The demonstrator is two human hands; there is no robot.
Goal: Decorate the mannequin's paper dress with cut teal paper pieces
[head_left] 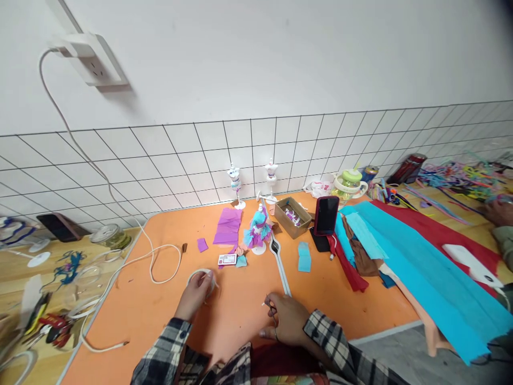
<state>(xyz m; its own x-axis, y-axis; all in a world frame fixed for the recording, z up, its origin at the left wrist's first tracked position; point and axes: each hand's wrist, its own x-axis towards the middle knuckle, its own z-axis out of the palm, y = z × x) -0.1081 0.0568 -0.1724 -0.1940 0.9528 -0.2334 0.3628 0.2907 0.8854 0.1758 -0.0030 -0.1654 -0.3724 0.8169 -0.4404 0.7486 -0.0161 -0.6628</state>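
Note:
My left hand (195,294) grips a white roll of tape (191,274) low over the orange table, with a short tail sticking out on its right side. In my right hand (289,318) is a small pair of scissors (273,310), held near the table's front edge; a tiny white scrap shows by their tip. Ahead of both hands stands a miniature dress form (259,216) dressed in blue and purple crepe paper. Beside its base lie a small white box (227,260), a blue paper scrap (241,261) and a peach paper flower (241,249).
Two more dress forms (235,184) stand by the tiled wall. A cardboard box (294,227), a propped phone (326,215) and blue crepe paper (425,278) are on the right. Purple paper (228,226) lies behind my left hand. A white cable (150,251) crosses the left side. Another person's hand (499,211) is far right.

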